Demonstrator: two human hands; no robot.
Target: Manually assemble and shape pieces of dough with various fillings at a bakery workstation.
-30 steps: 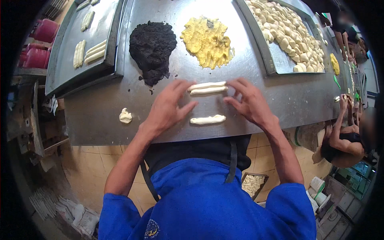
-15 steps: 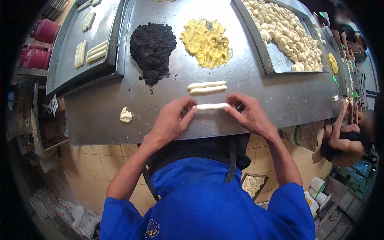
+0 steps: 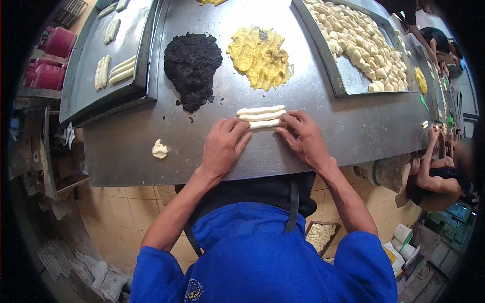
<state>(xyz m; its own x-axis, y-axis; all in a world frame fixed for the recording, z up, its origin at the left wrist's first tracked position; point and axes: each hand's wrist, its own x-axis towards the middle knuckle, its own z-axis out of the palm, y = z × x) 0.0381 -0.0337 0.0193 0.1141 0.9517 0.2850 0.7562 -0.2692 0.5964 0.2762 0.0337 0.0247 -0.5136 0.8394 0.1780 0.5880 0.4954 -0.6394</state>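
Three slim white dough rolls lie side by side on the metal table (image 3: 348, 126) in front of me. The nearest dough roll (image 3: 265, 123) sits against the middle dough roll (image 3: 258, 116), with the far dough roll (image 3: 260, 109) beyond. My left hand (image 3: 224, 143) is closed at the left end of the nearest roll, its fingertips partly hiding that end. At the right end, my right hand (image 3: 304, 140) pinches the same roll between thumb and fingers. A small lump of dough (image 3: 159, 149) rests off to the left.
Beyond the rolls spread a dark crumbly mound (image 3: 192, 70) and a yellow paste (image 3: 259, 58). A tray (image 3: 87, 103) with grouped dough rolls stands left; another tray (image 3: 331, 73) heaped with dough pieces (image 3: 364, 48) is at right. A co-worker (image 3: 434, 177) works at far right.
Both hands have moved away from me with the nearest dough roll. It was held apart from the other two rolls and now lies alongside them.
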